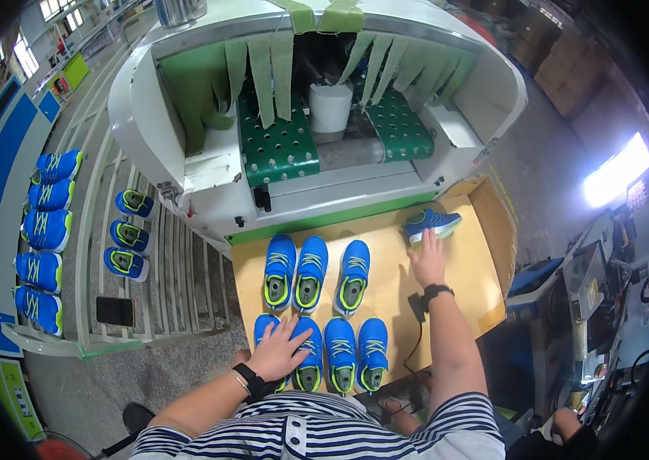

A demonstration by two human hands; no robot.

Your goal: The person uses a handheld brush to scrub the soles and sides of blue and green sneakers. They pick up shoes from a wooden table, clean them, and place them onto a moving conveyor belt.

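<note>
Several blue shoes with lime-green trim stand in two rows on a cardboard-covered table (393, 295). My left hand (278, 349) lies flat, fingers spread, on the leftmost pair (303, 354) of the near row. My right hand (428, 261) reaches to the far right and rests on a single blue shoe (433, 222) lying crosswise near the machine. Both wrists wear dark bands. Two more shoes (356, 353) stand right of my left hand. The far row holds a pair (295, 272) and one shoe (353, 276).
A white conveyor machine (324, 100) with green strip curtains and perforated green belts (278, 142) stands behind the table. A metal rack (148, 253) on the left carries more blue shoes (47, 230) and a dark phone (116, 310). Equipment crowds the right side.
</note>
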